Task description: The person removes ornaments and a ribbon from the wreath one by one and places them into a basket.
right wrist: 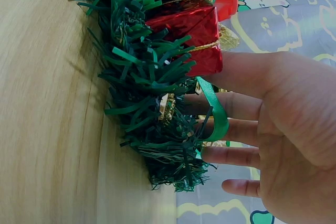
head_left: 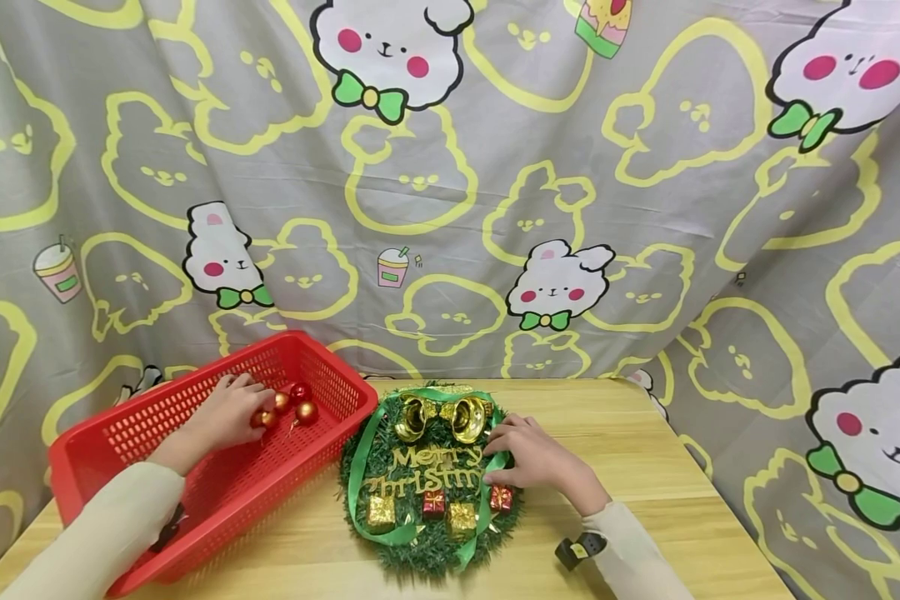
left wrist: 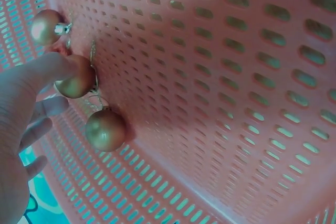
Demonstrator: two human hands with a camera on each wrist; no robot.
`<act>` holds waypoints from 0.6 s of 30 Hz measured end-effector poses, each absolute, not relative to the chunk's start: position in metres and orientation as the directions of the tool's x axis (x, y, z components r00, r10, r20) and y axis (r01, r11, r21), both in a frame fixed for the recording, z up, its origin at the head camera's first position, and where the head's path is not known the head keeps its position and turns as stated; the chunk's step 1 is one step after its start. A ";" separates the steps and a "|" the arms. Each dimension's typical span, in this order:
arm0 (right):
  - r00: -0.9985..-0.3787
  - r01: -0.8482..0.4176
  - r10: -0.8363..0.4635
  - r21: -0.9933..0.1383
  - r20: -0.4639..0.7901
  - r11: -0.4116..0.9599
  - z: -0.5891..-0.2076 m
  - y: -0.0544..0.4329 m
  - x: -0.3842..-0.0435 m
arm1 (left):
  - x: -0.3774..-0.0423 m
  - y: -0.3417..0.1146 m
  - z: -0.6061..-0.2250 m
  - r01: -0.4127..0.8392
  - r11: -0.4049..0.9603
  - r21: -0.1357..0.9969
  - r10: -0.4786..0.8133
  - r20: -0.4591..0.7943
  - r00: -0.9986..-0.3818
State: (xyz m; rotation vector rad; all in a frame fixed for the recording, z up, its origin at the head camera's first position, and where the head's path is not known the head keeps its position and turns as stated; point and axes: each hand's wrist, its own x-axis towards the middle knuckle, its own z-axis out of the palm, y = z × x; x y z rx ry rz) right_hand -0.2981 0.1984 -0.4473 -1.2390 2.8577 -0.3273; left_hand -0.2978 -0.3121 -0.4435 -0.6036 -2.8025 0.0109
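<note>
My left hand reaches into the red basket and pinches a gold bauble. Its thumb lies over the bauble in the left wrist view, while the index finger is hidden. Two more gold baubles, one lower and one higher, lie close by, along with a red bauble. On the table, my right hand rests at the right edge of a green wreath, fingers extended beside a green ribbon and a small red gift box.
The wreath carries gold bells, gold "Merry Christmas" lettering and small gold gift boxes. The basket's right corner stands against the wreath's left side. Behind the wooden table hangs a grey patterned curtain.
</note>
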 end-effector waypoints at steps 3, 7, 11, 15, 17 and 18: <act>-0.686 -0.721 -0.723 -0.200 0.077 0.663 -0.447 0.199 -0.298 | -0.298 -0.312 -0.443 0.398 0.915 -0.063 0.400 0.267 -0.877; -0.685 -0.722 -0.725 -0.203 0.077 0.661 -0.447 0.199 -0.297 | -0.298 -0.312 -0.442 0.399 0.915 -0.064 0.400 0.279 -0.873; -0.687 -0.719 -0.723 -0.205 0.069 0.664 -0.447 0.199 -0.298 | -0.298 -0.310 -0.441 0.401 0.913 -0.072 0.404 0.292 -0.867; -0.689 -0.717 -0.722 -0.204 0.063 0.666 -0.447 0.200 -0.298 | -0.298 -0.305 -0.438 0.414 0.907 -0.076 0.415 0.318 -0.852; -0.687 -0.719 -0.724 -0.206 0.065 0.664 -0.448 0.200 -0.299 | -0.298 -0.302 -0.435 0.426 0.901 -0.079 0.427 0.331 -0.841; -0.685 -0.721 -0.725 -0.207 0.068 0.662 -0.447 0.199 -0.299 | -0.297 -0.301 -0.433 0.434 0.898 -0.079 0.434 0.337 -0.836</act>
